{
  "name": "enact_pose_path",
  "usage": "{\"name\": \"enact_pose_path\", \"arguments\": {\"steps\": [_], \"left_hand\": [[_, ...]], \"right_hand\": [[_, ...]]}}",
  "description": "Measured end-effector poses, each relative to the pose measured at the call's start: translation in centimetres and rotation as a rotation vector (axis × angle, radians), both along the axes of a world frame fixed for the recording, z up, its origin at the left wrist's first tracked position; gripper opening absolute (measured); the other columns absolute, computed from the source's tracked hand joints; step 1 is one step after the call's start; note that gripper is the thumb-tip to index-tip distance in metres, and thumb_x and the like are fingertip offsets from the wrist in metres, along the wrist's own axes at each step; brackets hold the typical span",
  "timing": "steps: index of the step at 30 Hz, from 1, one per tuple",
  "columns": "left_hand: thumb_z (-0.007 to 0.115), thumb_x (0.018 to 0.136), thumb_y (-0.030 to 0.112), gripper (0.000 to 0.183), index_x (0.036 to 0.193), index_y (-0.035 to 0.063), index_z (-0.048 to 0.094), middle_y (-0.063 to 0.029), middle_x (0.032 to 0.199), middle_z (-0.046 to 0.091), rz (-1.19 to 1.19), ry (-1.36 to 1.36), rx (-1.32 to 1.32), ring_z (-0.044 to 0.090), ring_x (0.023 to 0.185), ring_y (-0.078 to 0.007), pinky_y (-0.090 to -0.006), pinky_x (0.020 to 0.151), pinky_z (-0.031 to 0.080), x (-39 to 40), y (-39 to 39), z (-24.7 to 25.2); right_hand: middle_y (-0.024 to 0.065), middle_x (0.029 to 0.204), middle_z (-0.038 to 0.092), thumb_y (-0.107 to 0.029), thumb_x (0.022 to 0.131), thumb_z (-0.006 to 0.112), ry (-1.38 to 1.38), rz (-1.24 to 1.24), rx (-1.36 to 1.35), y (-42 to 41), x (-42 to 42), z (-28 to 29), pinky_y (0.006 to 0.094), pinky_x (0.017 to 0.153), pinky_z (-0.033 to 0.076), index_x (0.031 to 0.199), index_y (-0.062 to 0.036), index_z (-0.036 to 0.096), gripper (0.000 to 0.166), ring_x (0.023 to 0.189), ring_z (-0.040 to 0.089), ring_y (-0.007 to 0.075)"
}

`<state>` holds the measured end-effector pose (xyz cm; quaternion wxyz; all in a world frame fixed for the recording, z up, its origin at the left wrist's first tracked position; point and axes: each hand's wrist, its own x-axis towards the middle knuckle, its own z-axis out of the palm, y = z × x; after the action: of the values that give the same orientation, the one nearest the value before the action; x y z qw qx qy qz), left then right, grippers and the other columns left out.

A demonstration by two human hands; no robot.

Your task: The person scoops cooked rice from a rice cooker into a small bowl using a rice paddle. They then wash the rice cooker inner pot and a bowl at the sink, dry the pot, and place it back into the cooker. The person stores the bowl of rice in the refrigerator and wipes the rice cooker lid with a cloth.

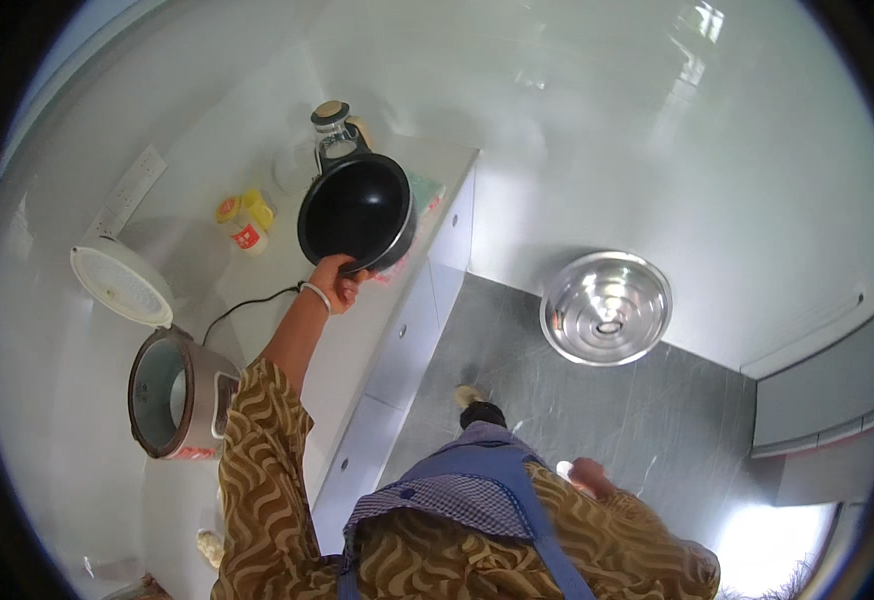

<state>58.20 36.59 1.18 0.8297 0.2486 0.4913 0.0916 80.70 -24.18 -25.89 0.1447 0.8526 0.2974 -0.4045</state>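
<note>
My left hand (pixel 339 286) grips the near rim of a black rice cooker inner pot (pixel 354 206). The pot is tilted, and its dark inside faces me with nothing visible in it. It hangs over or rests on the counter; which one is hard to tell. Below and to the left stands the rice cooker (pixel 201 397), its white-lined lid (pixel 122 285) raised and its cavity without a pot. My right hand (pixel 588 477) is low at my right side, fingers mostly hidden. A small white thing (pixel 564 469) shows beside it; whether I hold it is unclear.
Behind the pot stands a glass jug (pixel 334 131) with a wooden lid. Left of it are a lidded jar (pixel 243 226) and a yellow cup (pixel 258 208). A black cord (pixel 246 304) crosses the white counter (pixel 343 352). A large steel basin (pixel 606 307) is by the wall.
</note>
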Motion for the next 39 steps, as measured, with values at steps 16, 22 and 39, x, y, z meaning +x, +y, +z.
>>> {"name": "enact_pose_path", "arguments": {"steps": [16,22,39], "left_hand": [[0.048,0.086,0.025,0.028,0.094,-0.0012,0.056,-0.027,0.079,0.068,-0.241,0.471,0.022,0.053,0.04,-0.0169,-0.0271,0.036,0.04,-1.1,7.4,1.9],[0.05,0.084,0.022,0.03,0.084,-0.0055,0.06,-0.0261,0.075,0.068,-0.208,0.53,0.086,0.055,0.04,-0.0186,-0.0291,0.036,0.041,-3.2,7.1,3.5],[0.049,0.081,0.011,0.026,0.083,-0.012,0.06,-0.0236,0.062,0.065,0.629,0.458,0.274,0.062,0.044,-0.0272,-0.0291,0.034,0.045,-16.9,-15.8,11.4]], "right_hand": [[0.012,0.084,0.07,-0.024,0.077,0.06,0.033,0.654,0.469,39.6,17.5,-3.7,0.0483,0.066,0.053,0.085,-0.0127,0.071,0.018,0.079,0.068,0.0333],[0.0132,0.087,0.07,-0.024,0.079,0.058,0.12,0.777,0.41,45.4,19.7,-4.1,0.0482,0.068,0.053,0.088,-0.0123,0.071,0.019,0.083,0.068,0.0345],[0.0163,0.098,0.07,-0.026,0.085,0.052,0.272,1.145,0.209,49.5,12.4,-4.5,0.0498,0.075,0.053,0.101,-0.0125,0.071,0.028,0.09,0.067,0.0366]]}}
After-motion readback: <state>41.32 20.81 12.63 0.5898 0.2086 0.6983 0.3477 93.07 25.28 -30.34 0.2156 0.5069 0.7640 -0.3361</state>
